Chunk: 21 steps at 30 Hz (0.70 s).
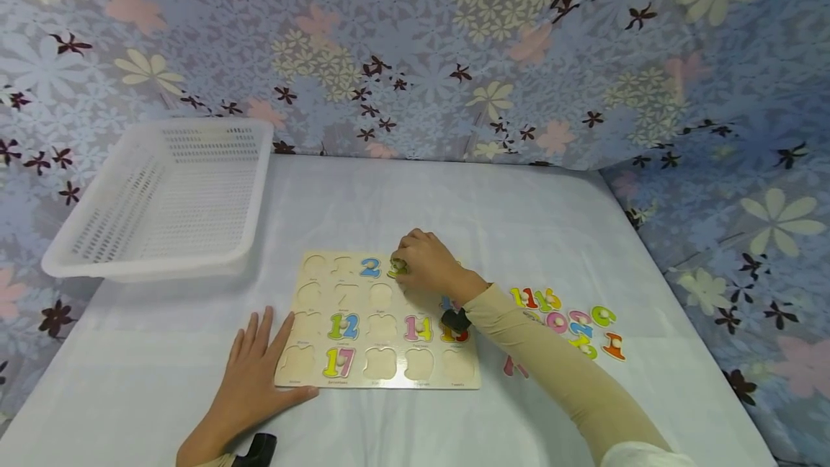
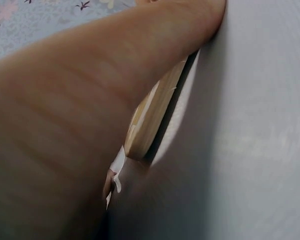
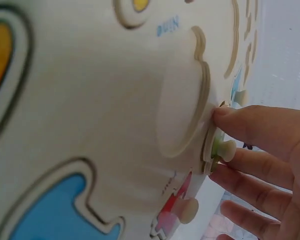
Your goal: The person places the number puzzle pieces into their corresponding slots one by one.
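Note:
A wooden number puzzle board [image 1: 363, 314] lies on the white-covered table. My right hand [image 1: 429, 262] pinches a green number piece [image 1: 397, 268] at the board's top row, beside the blue 2 [image 1: 370, 268]. In the right wrist view, thumb and fingers hold the edges of this green piece [image 3: 215, 148] around its knob; which number it is cannot be told there. Flat on the table, my left hand [image 1: 254, 367] has its fingers spread, with the thumb along the board's lower left corner. Seated pieces include 12 [image 1: 344, 326], 14 [image 1: 418, 328] and 17 [image 1: 339, 362]. My right forearm hides part of the board's right side.
Loose number pieces, among them a green 6 [image 1: 603, 316] and an orange 1 [image 1: 613, 347], lie right of the board, some partly behind the right sleeve [image 1: 551, 366]. A white plastic basket [image 1: 249, 236] stands at the back left. Floral cloth [image 1: 415, 114] hangs behind the table.

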Tool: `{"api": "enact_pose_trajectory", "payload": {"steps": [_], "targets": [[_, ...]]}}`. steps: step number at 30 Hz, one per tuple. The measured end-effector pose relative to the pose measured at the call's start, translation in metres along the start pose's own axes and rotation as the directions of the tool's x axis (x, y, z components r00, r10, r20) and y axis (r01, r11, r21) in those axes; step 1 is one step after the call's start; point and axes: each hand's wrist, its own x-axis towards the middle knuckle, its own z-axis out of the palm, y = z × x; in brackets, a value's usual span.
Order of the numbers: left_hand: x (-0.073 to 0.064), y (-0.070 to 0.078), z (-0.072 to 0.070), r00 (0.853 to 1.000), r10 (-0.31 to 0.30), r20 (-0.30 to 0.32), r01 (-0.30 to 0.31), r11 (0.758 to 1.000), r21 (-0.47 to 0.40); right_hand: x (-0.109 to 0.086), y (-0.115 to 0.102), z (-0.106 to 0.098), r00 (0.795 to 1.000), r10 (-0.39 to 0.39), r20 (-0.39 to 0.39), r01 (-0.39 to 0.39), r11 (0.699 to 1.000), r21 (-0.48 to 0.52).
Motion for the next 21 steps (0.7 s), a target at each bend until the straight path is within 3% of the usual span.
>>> {"api": "enact_pose_trajectory", "payload": {"steps": [12, 21], "targets": [[0.0008, 0.0012, 0.0003, 1.000, -0.004, 0.000, 0.004, 1.000, -0.006, 0.0001, -0.0027, -0.0032, 0.999, -0.003, 0.049, 0.002, 1.000, 0.030], [0.0010, 0.0003, 0.0013, 1.000, -0.001, 0.000, 0.001, 1.000, -0.003, 0.0031, -0.0026, -0.0003, 0.998, 0.051, 0.033, -0.053, 0.997, 0.053]]}}
